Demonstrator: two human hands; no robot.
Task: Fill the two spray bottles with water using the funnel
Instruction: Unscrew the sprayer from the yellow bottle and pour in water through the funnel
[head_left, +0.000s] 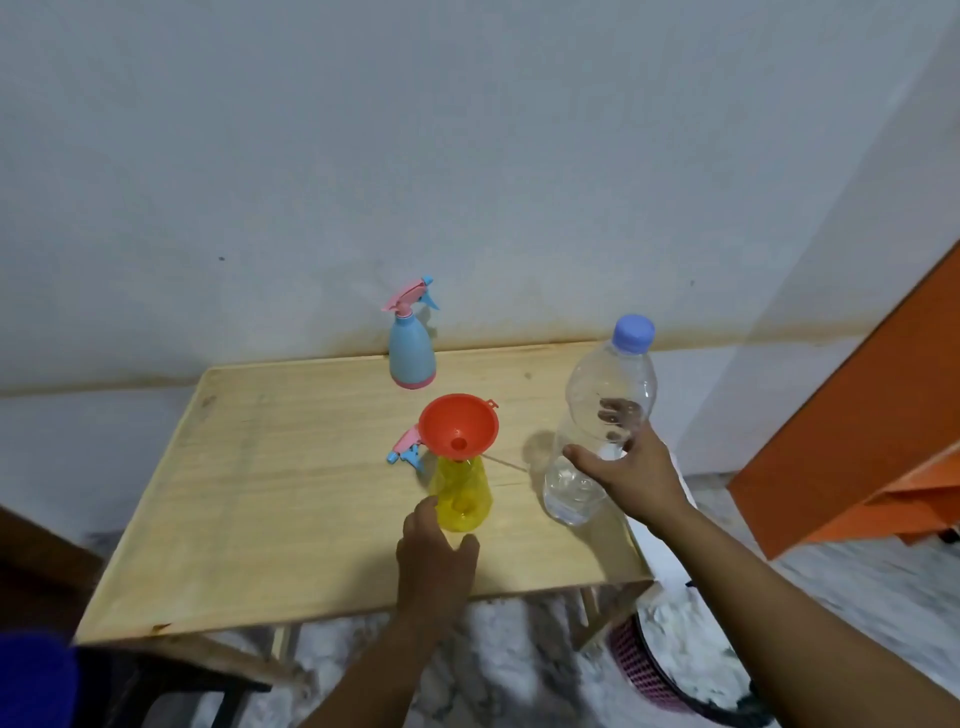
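A yellow spray bottle (462, 496) stands uncapped at the middle of the wooden table (260, 493), with an orange funnel (460, 431) seated in its neck. Its pink and blue spray head (408, 451) lies on the table just behind it to the left. A blue spray bottle (412, 353) with its pink trigger head on stands at the far edge. My right hand (631, 475) wraps around a clear water bottle (602, 415) with a blue cap, upright at the table's right side. My left hand (434, 556) hovers just in front of the yellow bottle, fingers apart, holding nothing.
The table stands against a pale wall. An orange piece of furniture (857, 441) stands at the right. A pink basket (636, 660) sits on the floor by the table's right front leg. The floor is mottled grey.
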